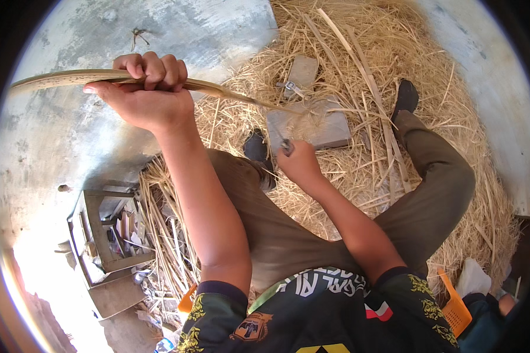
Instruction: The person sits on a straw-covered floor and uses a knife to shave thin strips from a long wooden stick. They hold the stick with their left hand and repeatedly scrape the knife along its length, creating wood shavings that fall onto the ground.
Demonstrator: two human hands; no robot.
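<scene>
My left hand (156,97) is raised at the upper left, fingers wrapped round a long bamboo strip (224,92). One part of the strip runs out to the left in front of the wall. Its other end slopes down to the right and thins out over a flat grey block (330,130). Beside the block's near left corner, my right hand (300,162) is closed round a small knife-like tool (287,147); its dark end shows, and the rest is mostly hidden in the fist. Pale shavings lie on the block.
Straw-like shavings (453,176) cover the floor between the walls. Behind the block lies a smaller block (302,72) with a metallic strap-like object (290,87). Long strips (359,65) lie to the right. At left stand a wooden frame (94,229) and cut sticks (165,217). Orange plastic (456,312) shows lower right.
</scene>
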